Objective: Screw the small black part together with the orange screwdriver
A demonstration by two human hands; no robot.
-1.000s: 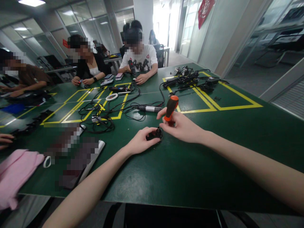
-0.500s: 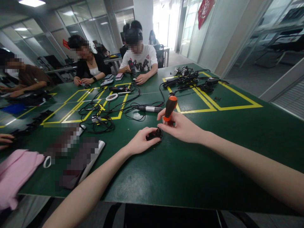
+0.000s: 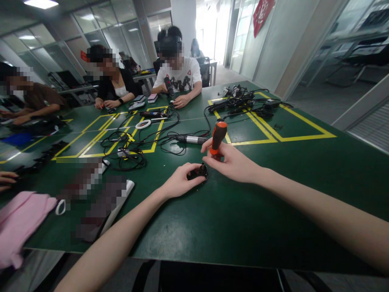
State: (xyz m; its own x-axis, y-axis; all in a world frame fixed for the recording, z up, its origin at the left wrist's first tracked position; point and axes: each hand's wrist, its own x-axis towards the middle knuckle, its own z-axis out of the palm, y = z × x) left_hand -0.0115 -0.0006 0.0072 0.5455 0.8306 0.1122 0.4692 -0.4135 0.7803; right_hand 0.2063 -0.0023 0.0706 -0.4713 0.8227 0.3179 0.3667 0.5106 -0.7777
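Note:
My right hand (image 3: 234,162) is closed around an orange-and-black screwdriver (image 3: 218,138), held nearly upright with its tip pointing down at a small black part (image 3: 199,172) on the green table (image 3: 231,219). My left hand (image 3: 180,180) has its fingers curled over that black part and pins it to the table. The screwdriver's shaft is hidden behind my fingers.
Tangled black cables (image 3: 133,146) and a silver-black tool (image 3: 191,139) lie just beyond my hands. More cables and adapters (image 3: 243,101) sit at the far right inside yellow tape lines. Pink cloth (image 3: 21,219) lies at the near left. Three people sit across the table.
The screwdriver's handle has tilted slightly and turned in my right hand. My left hand and the black part have stayed in place.

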